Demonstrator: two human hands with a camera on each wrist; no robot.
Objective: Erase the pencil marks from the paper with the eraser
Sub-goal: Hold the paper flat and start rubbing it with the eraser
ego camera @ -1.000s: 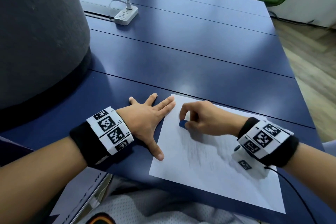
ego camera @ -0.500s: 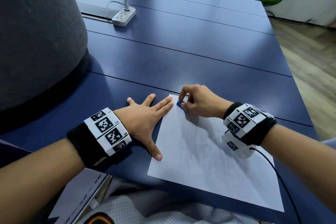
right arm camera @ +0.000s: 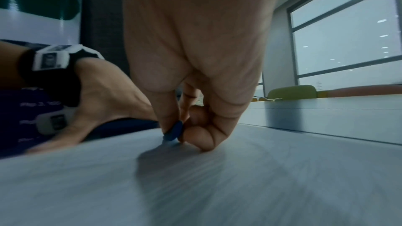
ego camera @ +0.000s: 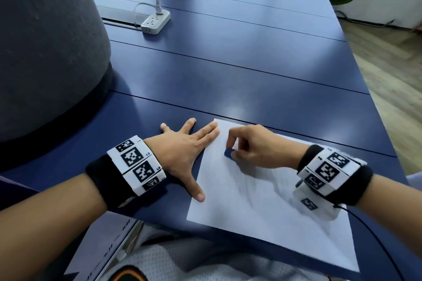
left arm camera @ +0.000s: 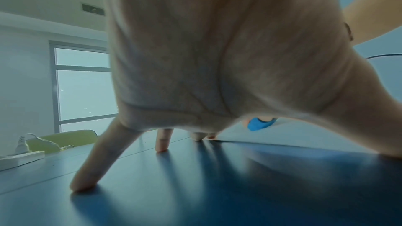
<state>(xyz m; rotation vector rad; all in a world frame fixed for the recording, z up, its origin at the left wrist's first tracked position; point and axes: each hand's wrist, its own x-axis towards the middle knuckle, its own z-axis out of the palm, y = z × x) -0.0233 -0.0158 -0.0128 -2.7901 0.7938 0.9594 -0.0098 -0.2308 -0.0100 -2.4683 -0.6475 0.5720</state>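
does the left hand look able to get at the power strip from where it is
Probably yes, with a long stretch. The left hand lies spread flat at the paper edge, and bare table lies between it and the power strip.

The paper (ego camera: 269, 201) is a white sheet lying flat on the blue table (ego camera: 228, 70), turned at an angle so that one corner points away toward the power strip (ego camera: 156, 21) far up the table. Faint grey pencil marks (ego camera: 245, 186) streak its middle, running lengthwise down the sheet. The eraser (ego camera: 228, 153) is a small blue piece, standing on edge with its lower tip touching the paper's upper left part, above the marks and near the sheet's left edge.
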